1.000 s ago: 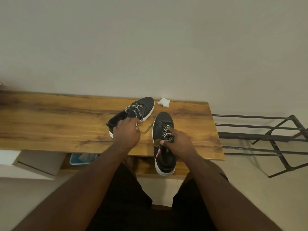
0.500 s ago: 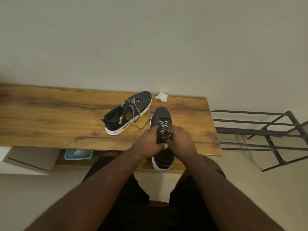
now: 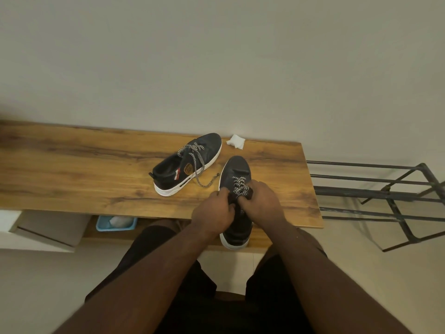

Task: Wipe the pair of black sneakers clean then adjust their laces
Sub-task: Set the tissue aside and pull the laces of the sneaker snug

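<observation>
On the long wood-grain worktop two black low-top sneakers with white soles sit near the right end. The nearer black sneaker points its toe toward the wall, and its heel hangs just over the front edge of the worktop. Both hands are on its laced middle. The left hand has its fingers curled in, pinching the tongue and speckled black-and-white lace from the left. The right hand does the same from the right, its fingers bent round the lace and the shoe's dark upper. The other black sneaker lies just to the left, angled, its loose speckled lace trailing onto the wood between the two shoes. A small crumpled white wipe rests by the wall, just beyond both toes. Right of the worktop stands a dark metal rack; below the worktop sits a light-blue tray.
</observation>
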